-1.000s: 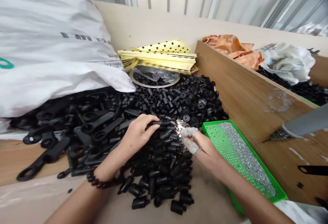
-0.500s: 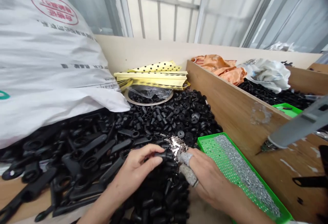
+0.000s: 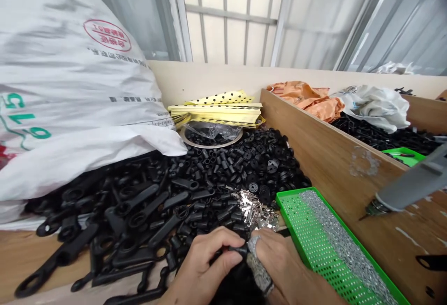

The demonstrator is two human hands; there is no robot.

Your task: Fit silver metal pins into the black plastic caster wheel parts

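Observation:
My left hand (image 3: 206, 265) is closed, thumb and index finger pinching a small black plastic sleeve (image 3: 239, 250) low in the middle of the view. Against the sleeve's right end press the closed fingers of my right hand (image 3: 281, 260), two of them wrapped in grey covering; what they pinch there is hidden. Just beyond both hands lies a heap of small shiny metal clips (image 3: 256, 209). More black sleeves (image 3: 199, 216) spread beside and under my left hand. To the right of my right hand stands a green perforated tray (image 3: 295, 233) holding many small silvery metal pieces (image 3: 335, 235).
Long black handle-shaped parts (image 3: 136, 221) pile up at left, below a large white sack (image 3: 115, 77). Black round caps (image 3: 279, 165) and a metal bowl (image 3: 213, 145) lie behind. A grey power screwdriver (image 3: 401, 188) juts in at right, near a wooden divider (image 3: 314, 151).
The camera view has shifted. Both hands have drawn back from the metal clips toward me, exposing more of the heap, and now meet at the black sleeve.

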